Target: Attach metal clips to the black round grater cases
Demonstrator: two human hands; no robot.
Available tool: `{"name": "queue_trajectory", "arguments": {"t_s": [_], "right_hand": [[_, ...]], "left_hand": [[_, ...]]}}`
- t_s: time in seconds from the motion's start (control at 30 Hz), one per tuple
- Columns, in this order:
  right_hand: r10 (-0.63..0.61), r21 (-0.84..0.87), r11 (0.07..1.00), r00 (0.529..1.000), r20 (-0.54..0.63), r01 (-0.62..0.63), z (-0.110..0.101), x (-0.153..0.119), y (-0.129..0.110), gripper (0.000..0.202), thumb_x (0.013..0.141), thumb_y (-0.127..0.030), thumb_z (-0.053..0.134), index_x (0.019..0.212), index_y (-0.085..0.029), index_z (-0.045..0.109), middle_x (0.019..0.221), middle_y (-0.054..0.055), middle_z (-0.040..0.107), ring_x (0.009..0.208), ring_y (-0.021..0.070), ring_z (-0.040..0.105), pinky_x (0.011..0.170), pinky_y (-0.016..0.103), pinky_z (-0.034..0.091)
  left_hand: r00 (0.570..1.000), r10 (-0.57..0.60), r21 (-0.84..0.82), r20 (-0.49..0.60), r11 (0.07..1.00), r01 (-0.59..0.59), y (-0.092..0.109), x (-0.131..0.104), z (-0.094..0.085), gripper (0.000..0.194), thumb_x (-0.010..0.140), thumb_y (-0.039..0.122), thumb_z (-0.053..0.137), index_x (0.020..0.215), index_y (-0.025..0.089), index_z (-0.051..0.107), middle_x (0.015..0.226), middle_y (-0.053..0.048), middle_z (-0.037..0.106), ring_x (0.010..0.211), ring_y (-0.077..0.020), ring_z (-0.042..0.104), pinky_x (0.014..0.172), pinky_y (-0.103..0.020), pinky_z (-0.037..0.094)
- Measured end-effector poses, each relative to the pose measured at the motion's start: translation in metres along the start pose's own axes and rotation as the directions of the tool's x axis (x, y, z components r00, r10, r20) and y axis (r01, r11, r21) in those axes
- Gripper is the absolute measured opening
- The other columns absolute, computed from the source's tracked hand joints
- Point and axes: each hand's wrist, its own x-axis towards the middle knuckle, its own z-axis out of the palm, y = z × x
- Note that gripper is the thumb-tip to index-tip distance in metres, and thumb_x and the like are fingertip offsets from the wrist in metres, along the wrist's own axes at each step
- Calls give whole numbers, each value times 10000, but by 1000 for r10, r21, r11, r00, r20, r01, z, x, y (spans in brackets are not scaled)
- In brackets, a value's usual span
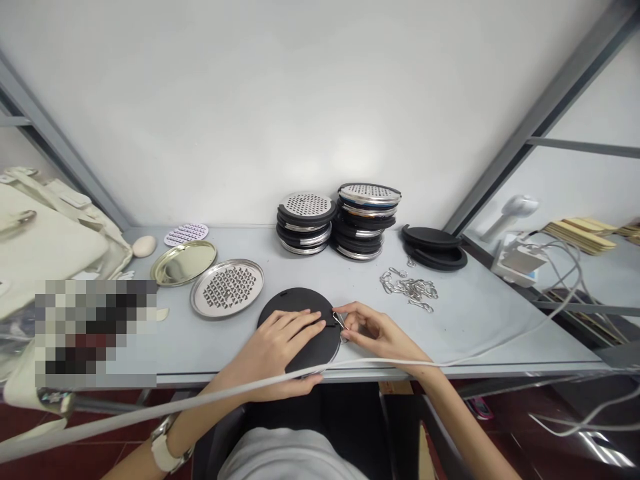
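Note:
A round black plate [307,347] lies at the table's front edge before me. My left hand [287,340] holds it, fingers stretched flat over its top and thumb at the near rim. At the plate's right edge, my right hand [367,328] pinches a small metal wire clip [339,320] between thumb and forefinger. The clip's upper end touches the plate beside a short slot. Loose clips [413,288] of similar wire lie in a pile to the right. Left of the plate rests a round metal grater disc [227,288], with a shiny metal lid-like dish [184,263] behind it.
Two stacks of black-rimmed graters [306,223] [367,220] stand by the wall. Black round shells [434,247] sit at the right rear, a purple grater disc [186,234] at the left rear. A white cable [400,361] crosses in front. A pale bag [55,233] is at left.

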Motion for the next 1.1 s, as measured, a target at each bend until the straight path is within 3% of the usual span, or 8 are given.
{"name": "queue_trajectory", "arguments": {"t_s": [0.5,0.77,1.1], "right_hand": [[9,13,1000,1000,-23,-9,0,1,2,343,874,-367,622,1176,-206,592,767,-8,565,731,140,536,709,274,449],[43,167,985,999,-2,-42,1,4,7,394,809,-344,709,1148,-185,585,717,-11,630,683,143,619,703,294,488],[64,226,972,998,-23,-57,2,9,7,418,722,-335,781,1055,-172,589,686,-20,657,632,135,631,660,283,499]], "left_hand": [[1000,1,-4,3,1000,-1,0,0,1,642,798,356,600,1396,214,413,1427,-71,463,1302,-272,423,1046,-421,344],[1000,4,1,-10,1000,-4,1,0,0,652,782,354,621,1387,214,423,1409,-75,483,1289,-273,443,1040,-421,360],[1000,8,8,-15,1000,-8,-1,1,2,656,777,346,618,1388,210,423,1412,-73,480,1288,-269,446,1035,-408,369]]}}
